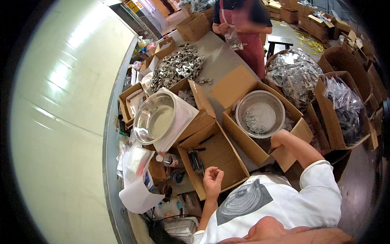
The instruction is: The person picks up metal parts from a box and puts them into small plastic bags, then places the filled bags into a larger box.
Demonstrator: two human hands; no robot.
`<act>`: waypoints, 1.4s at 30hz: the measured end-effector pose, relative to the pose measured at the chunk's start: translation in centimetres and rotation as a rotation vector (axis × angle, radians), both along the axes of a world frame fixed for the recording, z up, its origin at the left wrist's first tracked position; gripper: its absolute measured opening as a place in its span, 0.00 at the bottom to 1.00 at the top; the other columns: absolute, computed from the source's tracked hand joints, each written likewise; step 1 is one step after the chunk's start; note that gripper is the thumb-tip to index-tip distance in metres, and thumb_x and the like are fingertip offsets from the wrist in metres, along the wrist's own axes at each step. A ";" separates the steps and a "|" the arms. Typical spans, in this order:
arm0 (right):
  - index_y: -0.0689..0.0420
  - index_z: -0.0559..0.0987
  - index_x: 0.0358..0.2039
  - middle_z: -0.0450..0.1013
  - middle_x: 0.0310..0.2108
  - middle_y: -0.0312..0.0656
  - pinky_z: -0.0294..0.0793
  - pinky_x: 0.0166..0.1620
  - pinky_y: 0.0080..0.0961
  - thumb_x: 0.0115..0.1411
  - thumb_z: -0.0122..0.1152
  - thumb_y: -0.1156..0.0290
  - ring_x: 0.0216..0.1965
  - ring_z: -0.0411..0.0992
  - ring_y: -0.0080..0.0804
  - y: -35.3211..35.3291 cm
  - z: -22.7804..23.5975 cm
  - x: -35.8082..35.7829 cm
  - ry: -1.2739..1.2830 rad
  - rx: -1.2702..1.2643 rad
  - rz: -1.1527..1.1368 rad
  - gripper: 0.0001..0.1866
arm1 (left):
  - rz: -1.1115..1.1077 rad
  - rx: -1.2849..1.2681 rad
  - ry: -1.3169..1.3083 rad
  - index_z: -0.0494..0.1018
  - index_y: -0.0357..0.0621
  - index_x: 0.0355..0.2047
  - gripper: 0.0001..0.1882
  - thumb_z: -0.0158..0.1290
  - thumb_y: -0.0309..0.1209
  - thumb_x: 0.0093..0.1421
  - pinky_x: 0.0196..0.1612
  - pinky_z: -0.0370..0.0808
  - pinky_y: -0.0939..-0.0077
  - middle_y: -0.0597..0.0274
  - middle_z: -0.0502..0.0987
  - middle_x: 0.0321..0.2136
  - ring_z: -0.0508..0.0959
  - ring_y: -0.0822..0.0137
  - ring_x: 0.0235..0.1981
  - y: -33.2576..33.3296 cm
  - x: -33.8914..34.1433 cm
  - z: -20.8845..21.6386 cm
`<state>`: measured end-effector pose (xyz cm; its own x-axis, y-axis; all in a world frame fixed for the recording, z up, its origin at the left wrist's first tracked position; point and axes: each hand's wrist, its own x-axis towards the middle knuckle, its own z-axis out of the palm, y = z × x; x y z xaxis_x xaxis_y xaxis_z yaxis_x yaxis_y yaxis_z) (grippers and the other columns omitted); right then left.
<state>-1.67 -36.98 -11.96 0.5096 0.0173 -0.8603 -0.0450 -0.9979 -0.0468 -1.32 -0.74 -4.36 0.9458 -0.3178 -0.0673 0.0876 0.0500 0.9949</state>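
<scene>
My left hand (pixel 213 179) is over the near edge of an open cardboard box (pixel 225 156), its fingers curled in toward the thumb. Whether anything small sits between them is hidden. A bundle of dark, slim parts (pixel 196 162) lies in that box, close to this hand. My right hand (pixel 279 139) bends down at the near side of another cardboard box (pixel 243 146), beside a round translucent tub (pixel 280 116). Its fingers are mostly out of sight. Small greenish-silver pieces (pixel 255 122) lie in the tub, toward its left side.
A steel basin (pixel 140 118) rests tilted at left. Behind it is a heap of metal parts (pixel 183 61). A bottle (pixel 168 159) stands near the left box. Bagged parts (pixel 296 73) fill cartons at right. Across the table, another person (pixel 248 36) holds a clear bag (pixel 233 38).
</scene>
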 end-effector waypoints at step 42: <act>0.55 0.79 0.37 0.71 0.35 0.45 0.72 0.39 0.33 0.44 0.62 0.75 0.36 0.72 0.42 17.3 12.7 1.3 -1.327 0.878 0.147 0.15 | -0.023 -0.201 0.327 0.75 0.36 0.32 0.09 0.52 0.31 0.61 0.31 0.72 0.81 0.64 0.77 0.25 0.75 0.74 0.26 1.0 0.0 -1.2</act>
<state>-0.41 -19.69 0.71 0.8038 0.3600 0.4736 0.5833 -0.6336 -0.5082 -1.36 0.26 -5.55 0.8771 -0.3765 -0.2983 0.4020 0.2357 0.8848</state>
